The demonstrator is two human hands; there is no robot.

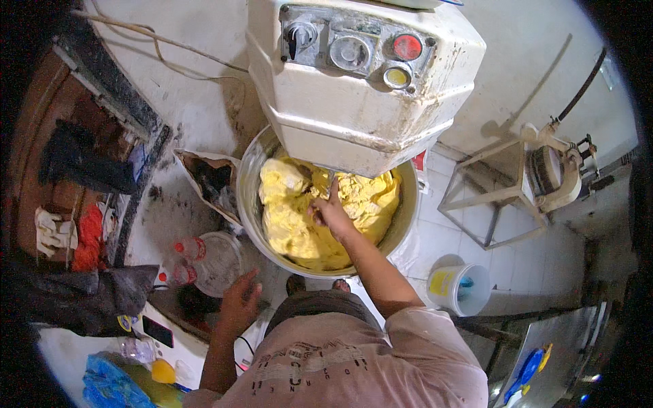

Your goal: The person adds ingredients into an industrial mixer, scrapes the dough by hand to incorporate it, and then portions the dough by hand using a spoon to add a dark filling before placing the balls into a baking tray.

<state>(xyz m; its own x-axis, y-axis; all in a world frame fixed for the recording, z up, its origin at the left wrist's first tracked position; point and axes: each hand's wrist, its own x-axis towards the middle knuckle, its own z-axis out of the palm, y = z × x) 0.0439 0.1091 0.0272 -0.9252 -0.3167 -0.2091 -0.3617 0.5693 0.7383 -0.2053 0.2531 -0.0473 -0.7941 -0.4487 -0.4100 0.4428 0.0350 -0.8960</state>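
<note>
A large round metal mixer bowl [409, 217] stands in front of me, full of lumpy yellow dough [292, 238]. Over it hangs the worn cream-coloured head of the mixer [360, 129], with knobs and a red button on its front. My right hand [329, 212] reaches into the bowl at the dough, index finger stretched out beside a metal bar [332, 182] below the mixer head. Whether that finger touches the bar or the dough, I cannot tell. Low beside my body, my left hand [241, 298] is held away from the bowl, fingers apart and nothing in it.
Left of the bowl are an open paper sack [203, 175], a round whitish container [224, 262] and red-capped bottles [193, 249]. A phone [158, 331] lies at lower left near a blue plastic bag [112, 382]. A white bucket [449, 285] and metal-framed machine [527, 173] stand right.
</note>
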